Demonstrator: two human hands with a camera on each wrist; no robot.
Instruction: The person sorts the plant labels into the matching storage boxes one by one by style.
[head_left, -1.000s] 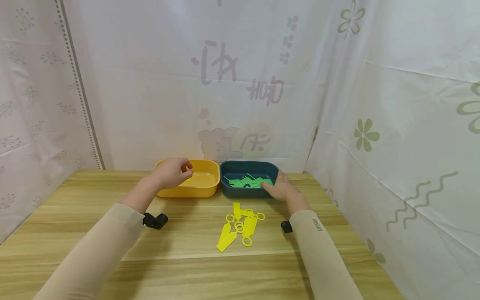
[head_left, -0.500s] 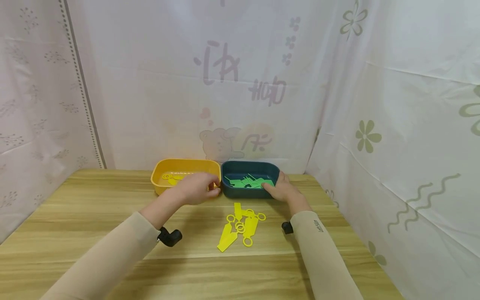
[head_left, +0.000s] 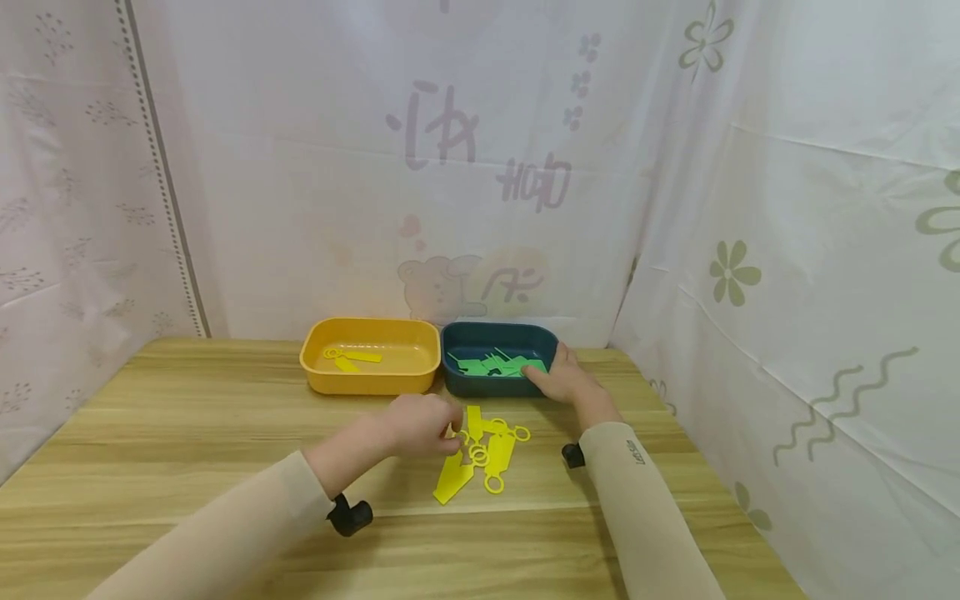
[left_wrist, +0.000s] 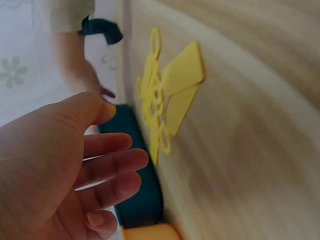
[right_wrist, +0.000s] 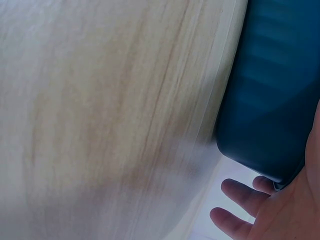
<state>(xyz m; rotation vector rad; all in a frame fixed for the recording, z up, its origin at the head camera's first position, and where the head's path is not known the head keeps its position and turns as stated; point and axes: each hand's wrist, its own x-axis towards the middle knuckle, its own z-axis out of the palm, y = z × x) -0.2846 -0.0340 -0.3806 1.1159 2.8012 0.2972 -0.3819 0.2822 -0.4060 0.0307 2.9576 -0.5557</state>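
Flat yellow plastic tags with ring ends (head_left: 500, 452) lie in a loose pile on the wooden table. My left hand (head_left: 422, 425) hovers at the pile's left side, covering part of one tag. In the left wrist view the left hand (left_wrist: 60, 165) has loosely bent fingers with nothing between them. A dark teal bin (head_left: 480, 387) holds several flat green pieces (head_left: 495, 364). At its right end my right hand (head_left: 564, 379) holds the rim, thumb over the inside and fingers along the outside. In the right wrist view, fingers (right_wrist: 245, 197) extend past the teal bin's corner.
A yellow-orange bin (head_left: 371, 384) touches the teal bin's left side and contains a few yellow tags (head_left: 362, 357). Patterned white curtains (head_left: 300, 208) hang behind and beside the wooden table (head_left: 187, 450).
My left hand has moved from over the yellow-orange bin, rightward and nearer, to the pile of yellow tags. Tags inside that bin have come into view. The right hand stays on the teal bin.
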